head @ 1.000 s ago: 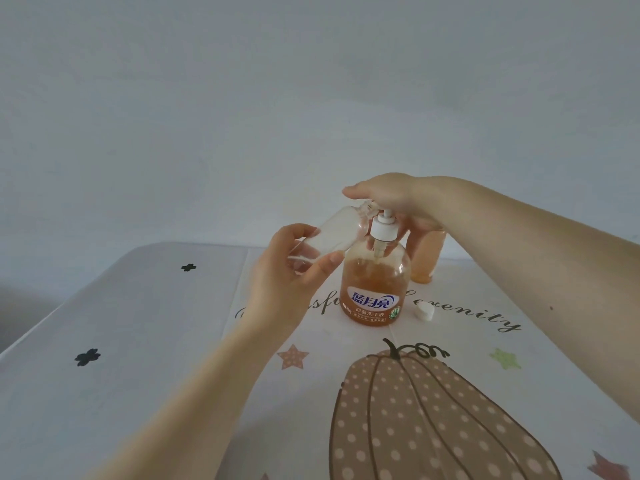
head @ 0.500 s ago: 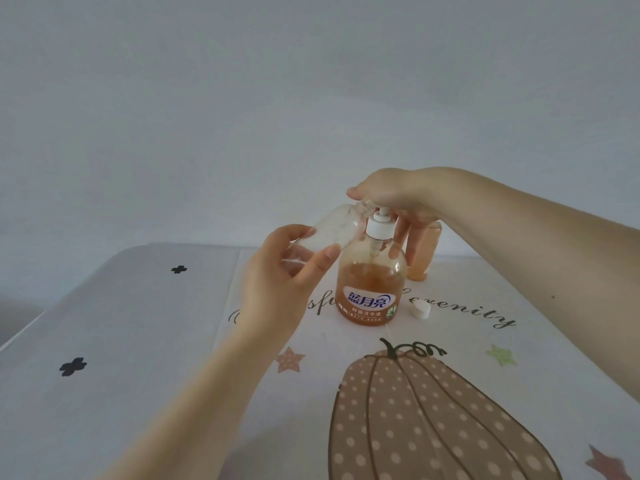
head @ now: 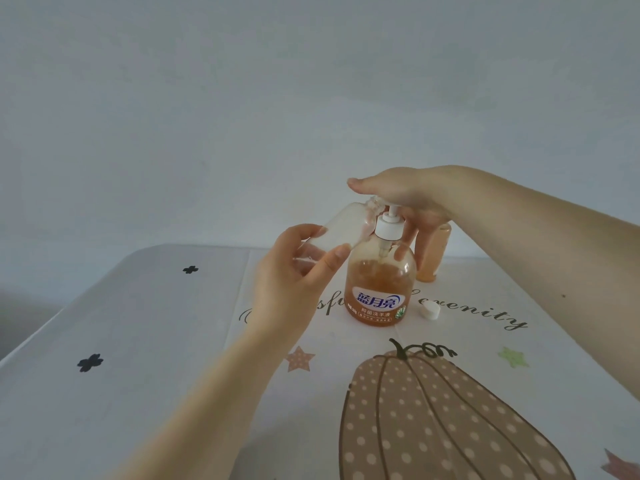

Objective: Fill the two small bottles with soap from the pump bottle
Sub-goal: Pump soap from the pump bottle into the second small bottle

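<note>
The left hand (head: 294, 282) pinches a clear small bottle (head: 337, 228), tilted, its mouth at the pump spout. The right hand (head: 405, 192) lies flat on the pump bottle (head: 379, 282), fingers straight and pressed together. On the counter (head: 138, 341) behind stands a filled bottle (head: 433, 254); a white cap (head: 430, 310) lies beside

Chinese "蓝月亮" brand label on pump bottle (head: 379, 289); partly hidden script "evenity" on tablecloth (head: 485, 315).
</note>
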